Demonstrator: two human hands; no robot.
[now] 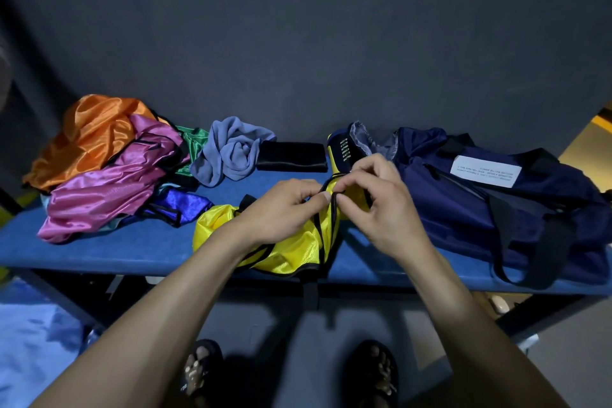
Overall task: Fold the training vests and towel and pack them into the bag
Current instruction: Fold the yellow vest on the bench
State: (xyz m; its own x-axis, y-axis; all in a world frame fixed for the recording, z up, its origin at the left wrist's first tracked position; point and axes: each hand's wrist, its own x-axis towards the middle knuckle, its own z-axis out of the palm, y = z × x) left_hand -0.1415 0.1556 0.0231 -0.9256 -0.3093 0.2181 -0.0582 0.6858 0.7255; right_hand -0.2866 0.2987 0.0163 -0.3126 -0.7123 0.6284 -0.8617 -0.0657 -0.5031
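Both hands work a shiny yellow training vest with black trim (pixel 284 242), which lies crumpled at the near edge of the blue padded worktop (pixel 116 245), about midway along it. The left hand (pixel 284 209) pinches the vest's black edging between thumb and curled fingers; the right hand (pixel 377 199), fingers bent, pinches the same edging just beside it. At the worktop's left end lies a heap of satin vests in orange (pixel 89 136), pink (pixel 109 189), green (pixel 192 139) and blue (pixel 178 205). A crumpled grey-blue towel (pixel 231 149) sits near the far edge, with a black folded cloth (pixel 291 156) touching it. A navy fabric bag with black straps (pixel 496 205) fills the right end.
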